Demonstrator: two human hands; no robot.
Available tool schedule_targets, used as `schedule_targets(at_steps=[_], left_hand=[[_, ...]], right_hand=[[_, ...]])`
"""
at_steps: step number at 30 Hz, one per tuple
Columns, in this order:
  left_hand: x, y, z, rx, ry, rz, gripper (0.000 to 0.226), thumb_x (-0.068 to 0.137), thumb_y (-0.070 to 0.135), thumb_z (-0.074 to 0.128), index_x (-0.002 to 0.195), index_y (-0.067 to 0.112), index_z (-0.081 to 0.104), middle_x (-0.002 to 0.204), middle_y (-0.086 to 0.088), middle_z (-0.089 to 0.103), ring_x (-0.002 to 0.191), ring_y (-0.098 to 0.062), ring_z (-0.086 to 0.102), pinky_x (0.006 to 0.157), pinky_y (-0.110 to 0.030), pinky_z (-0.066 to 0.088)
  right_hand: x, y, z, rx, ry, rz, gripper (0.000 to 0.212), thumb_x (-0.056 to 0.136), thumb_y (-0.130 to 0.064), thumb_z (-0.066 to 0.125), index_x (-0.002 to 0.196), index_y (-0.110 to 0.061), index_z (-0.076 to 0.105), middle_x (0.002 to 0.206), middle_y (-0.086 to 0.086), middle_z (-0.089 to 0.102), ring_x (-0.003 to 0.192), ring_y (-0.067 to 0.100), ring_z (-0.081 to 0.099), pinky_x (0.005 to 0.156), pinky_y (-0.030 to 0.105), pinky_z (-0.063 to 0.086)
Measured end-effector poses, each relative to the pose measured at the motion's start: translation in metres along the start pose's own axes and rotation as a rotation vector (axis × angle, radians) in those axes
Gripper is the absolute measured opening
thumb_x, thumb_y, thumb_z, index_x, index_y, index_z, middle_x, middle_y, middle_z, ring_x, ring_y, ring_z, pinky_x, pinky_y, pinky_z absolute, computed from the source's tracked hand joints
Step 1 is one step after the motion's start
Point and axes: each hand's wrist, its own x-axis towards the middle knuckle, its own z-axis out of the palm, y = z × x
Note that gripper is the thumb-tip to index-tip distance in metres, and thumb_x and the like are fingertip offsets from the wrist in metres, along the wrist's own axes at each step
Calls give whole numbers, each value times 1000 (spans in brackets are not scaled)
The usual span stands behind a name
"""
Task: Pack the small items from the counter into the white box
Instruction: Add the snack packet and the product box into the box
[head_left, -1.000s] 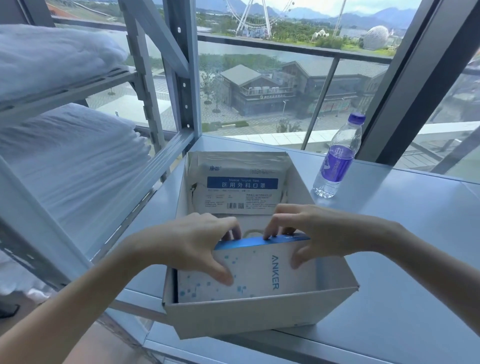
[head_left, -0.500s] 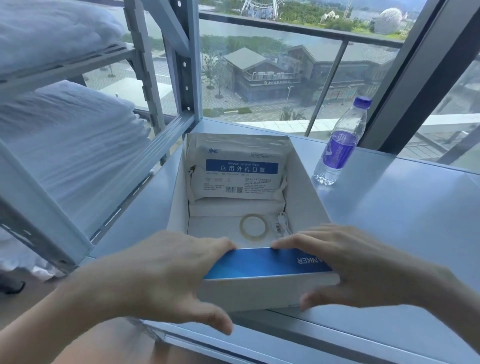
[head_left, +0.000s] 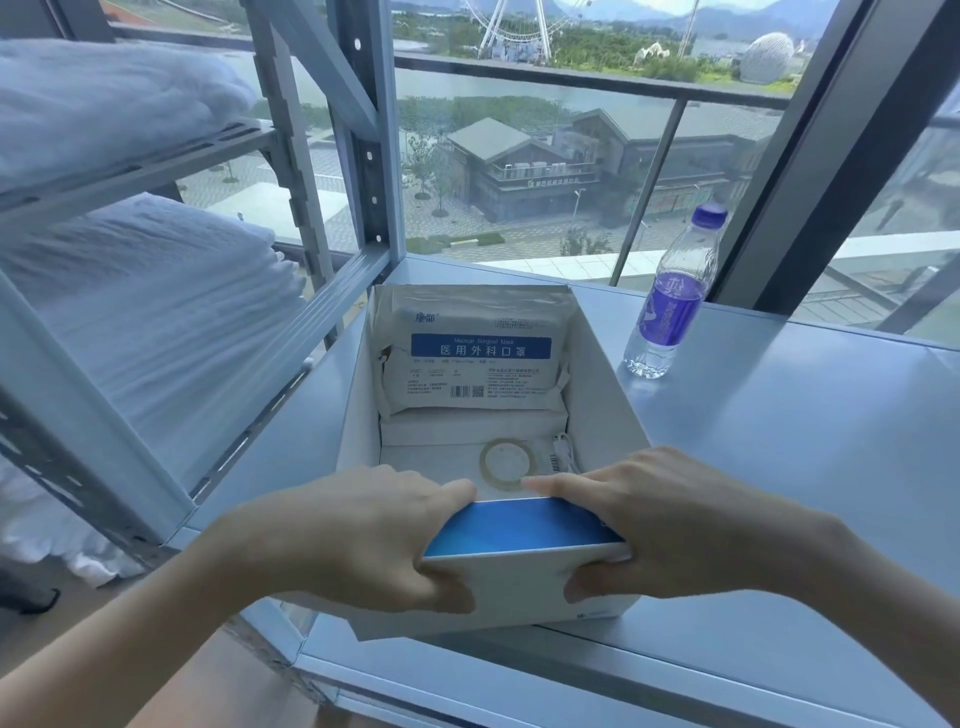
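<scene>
1. while it stands at the near end of the white box (head_left: 608, 395), the blue-topped carton (head_left: 519, 525) is clamped between the left hand (head_left: 363, 535) and the right hand (head_left: 675, 530).
2. a mask pack (head_left: 478, 358) is leaned against the far wall, with a tape roll (head_left: 506, 462) laid before it.

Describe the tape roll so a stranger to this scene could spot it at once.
Find the white box on the grey counter by the window. On its floor, between the mask packet at the far wall and the blue-topped carton held at the near edge, lies the tape roll. It is the only round, see-through ring; the packet and carton are flat rectangles.
</scene>
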Motion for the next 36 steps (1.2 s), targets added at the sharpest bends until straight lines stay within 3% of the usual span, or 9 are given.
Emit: schedule_targets(at_steps=[4, 10, 12, 15, 18, 22, 27, 32, 36], left_hand=[[-5, 0, -3, -76, 49, 32, 59, 72, 73, 52, 119, 44, 33, 105, 22, 52, 93, -1, 50, 82, -25, 43], [-16, -8, -12, -22, 149, 11, 93, 59, 87, 37, 139, 45, 14, 136, 33, 34, 121, 11, 34, 96, -11, 29], [-19, -8, -12, 20, 159, -10, 93, 59, 87, 39, 138, 46, 12, 133, 32, 38, 116, 9, 39, 92, -12, 32], [-24, -4, -6, 81, 162, -29, 75, 70, 79, 45, 132, 48, 17, 103, 27, 50, 93, -1, 47, 72, -12, 35], [-25, -3, 1, 155, 210, -23, 59, 74, 78, 27, 123, 44, 30, 100, 20, 55, 82, -5, 48, 60, -13, 31], [-16, 5, 7, 233, 248, -29, 73, 61, 74, 2, 110, 35, 40, 92, 12, 58, 69, -12, 45, 50, -17, 25], [17, 52, 12, 245, 315, -13, 47, 86, 65, 25, 100, 24, 43, 91, 5, 59, 74, -22, 49, 64, -32, 34], [53, 100, 10, 110, 366, -4, 45, 86, 63, 33, 89, 19, 40, 79, -1, 50, 70, -25, 40, 66, -34, 31], [78, 138, 8, 8, 313, 77, 55, 85, 70, 32, 91, 16, 40, 73, -1, 41, 68, -25, 41, 63, -35, 30]], right_hand=[[-7, 4, -5, 119, 11, 24, 88, 70, -74, 52, 142, -44, 11, 118, -20, 51, 104, 6, 47, 80, 21, 35], [-18, 9, -14, 196, 74, 48, 84, 69, -75, 49, 141, -47, 17, 130, -29, 42, 115, -5, 34, 86, 12, 30], [-17, 6, -10, 145, 88, 57, 81, 70, -76, 49, 140, -44, 22, 124, -27, 46, 112, -1, 37, 85, 12, 28], [-13, 4, 9, 22, 195, -6, 64, 72, -72, 48, 125, -35, 45, 100, -23, 60, 88, 0, 49, 77, 13, 34], [-9, 7, 13, -11, 225, -48, 48, 71, -66, 50, 107, -33, 52, 86, -21, 60, 79, 0, 47, 69, 13, 35], [-9, 22, 3, 34, 80, -33, 47, 79, -59, 57, 118, -36, 44, 105, -18, 55, 96, 5, 42, 69, 22, 37], [-28, 60, -2, 102, -37, 71, 50, 79, -50, 64, 124, -43, 42, 118, -23, 52, 102, 0, 44, 79, 24, 40], [-54, 99, -1, 155, -15, 193, 47, 77, -31, 74, 119, -39, 53, 102, -30, 48, 95, -10, 38, 72, 5, 32], [-76, 121, 4, 149, 110, 237, 47, 74, -16, 77, 115, -32, 61, 118, -14, 59, 113, 5, 47, 89, 30, 46]])
